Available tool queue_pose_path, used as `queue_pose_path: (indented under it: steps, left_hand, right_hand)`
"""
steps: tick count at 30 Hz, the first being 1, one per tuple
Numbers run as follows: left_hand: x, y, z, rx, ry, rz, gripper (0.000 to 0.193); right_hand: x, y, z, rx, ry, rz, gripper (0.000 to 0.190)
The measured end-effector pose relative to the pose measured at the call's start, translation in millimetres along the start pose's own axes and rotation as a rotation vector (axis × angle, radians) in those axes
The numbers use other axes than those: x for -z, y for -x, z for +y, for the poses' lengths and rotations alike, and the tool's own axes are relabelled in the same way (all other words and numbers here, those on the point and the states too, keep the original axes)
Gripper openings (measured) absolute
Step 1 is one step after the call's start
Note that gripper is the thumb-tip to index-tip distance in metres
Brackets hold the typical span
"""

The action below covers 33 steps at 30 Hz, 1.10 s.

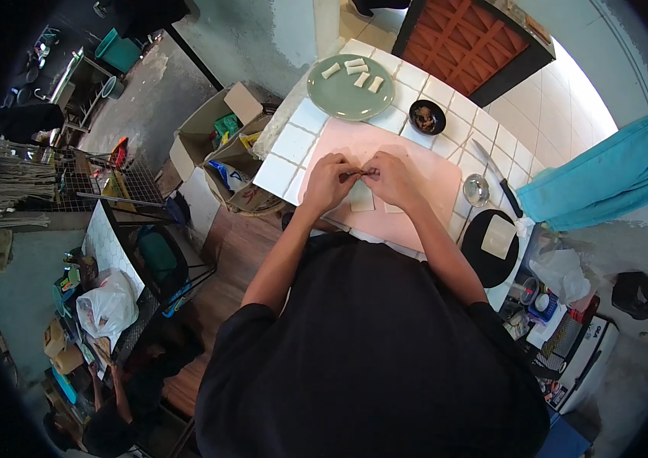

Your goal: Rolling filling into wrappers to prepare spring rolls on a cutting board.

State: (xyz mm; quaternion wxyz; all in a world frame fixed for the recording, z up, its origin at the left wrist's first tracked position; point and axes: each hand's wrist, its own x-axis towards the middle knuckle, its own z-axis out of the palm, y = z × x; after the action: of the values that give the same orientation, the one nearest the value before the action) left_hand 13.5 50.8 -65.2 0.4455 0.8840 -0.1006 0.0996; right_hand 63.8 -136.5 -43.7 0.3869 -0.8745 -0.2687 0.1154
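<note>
Over a pink cutting board (438,177), my left hand (326,180) and my right hand (392,180) meet at their fingertips. They pinch a small brown morsel (361,172), mostly hidden by the fingers. Just below the fingertips lies a pale dough wrapper (362,198) on the board. Another wrapper (392,208) shows only partly beside my right wrist. Beyond the board, a green oval plate (338,100) carries several rolled white pieces (357,68). A small black bowl (417,116) of brown filling (425,118) stands to its right.
Right of the board are a small clear glass bowl (476,190), a black-handled knife (498,177) and a black round plate (472,252) bearing a pale wrapper (499,237). Cardboard boxes (189,157) flank the tiled table's (284,146) left edge. A person (109,426) works at lower left.
</note>
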Motion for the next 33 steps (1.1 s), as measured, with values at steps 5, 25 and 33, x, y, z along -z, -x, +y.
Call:
queue_pose_path:
  steps: [5, 25, 33]
  left_hand:
    - [2, -1, 1, 0.012, 0.015, -0.017, 0.014]
    - [11, 3, 4, -0.002, 0.04, -0.017, 0.019]
    - [12, 2, 2, -0.002, 0.002, -0.009, 0.022]
  right_hand:
    - [2, -3, 2, 0.043, 0.065, -0.024, 0.012]
    - [9, 1, 1, 0.032, -0.049, 0.004, 0.014]
    - [10, 5, 8, -0.007, -0.036, 0.03, 0.008]
